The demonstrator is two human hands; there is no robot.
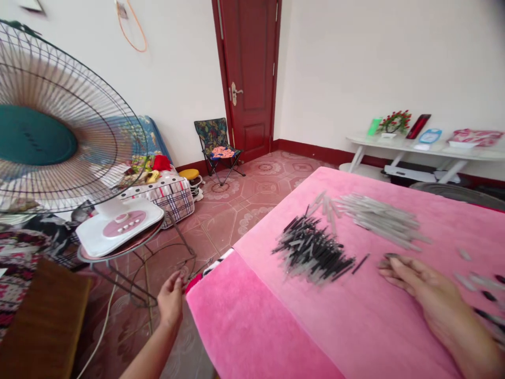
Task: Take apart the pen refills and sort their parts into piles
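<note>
My right hand (420, 287) is over the pink cloth (252, 310) on the table, fingers pinched together at a small dark piece (391, 256) too blurred to name. Left of it lies a heap of thin black sticks with translucent parts (313, 250), pen-like in shape. One loose black stick (360, 263) lies between the heap and my fingers. Beyond them is a pile of pale translucent tubes (379, 218). My left hand (171, 297) is off the table's left edge, fingers curled; whatever they may hold is too small to make out.
Small black and clear pieces (489, 296) lie at the table's right. A fan (118, 226) stands on a round stool (138, 252) at the left. Behind are a folding chair (211, 131), a red door (252, 79) and a white side table (437, 152).
</note>
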